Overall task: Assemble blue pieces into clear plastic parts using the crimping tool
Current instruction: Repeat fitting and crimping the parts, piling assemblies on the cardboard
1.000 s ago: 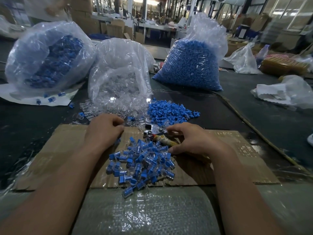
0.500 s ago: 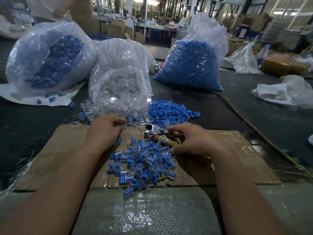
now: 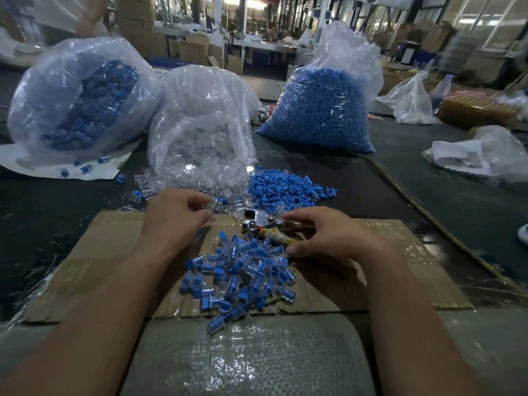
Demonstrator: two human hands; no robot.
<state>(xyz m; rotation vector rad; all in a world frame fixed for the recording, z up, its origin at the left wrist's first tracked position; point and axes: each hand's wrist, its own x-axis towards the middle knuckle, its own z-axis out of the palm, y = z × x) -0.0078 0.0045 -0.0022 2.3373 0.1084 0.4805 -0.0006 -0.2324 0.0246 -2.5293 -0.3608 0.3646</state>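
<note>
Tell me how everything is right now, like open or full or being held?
Left hand, seems to pinch a clear part.
Right hand, gripping the tool.
Clear bag, open, spilling parts.
Blue bag, upright, nearly full.
Left bag, on its side, partly full.
Blue pile, loose heap.
Finished pile, heaped on cardboard.
</note>
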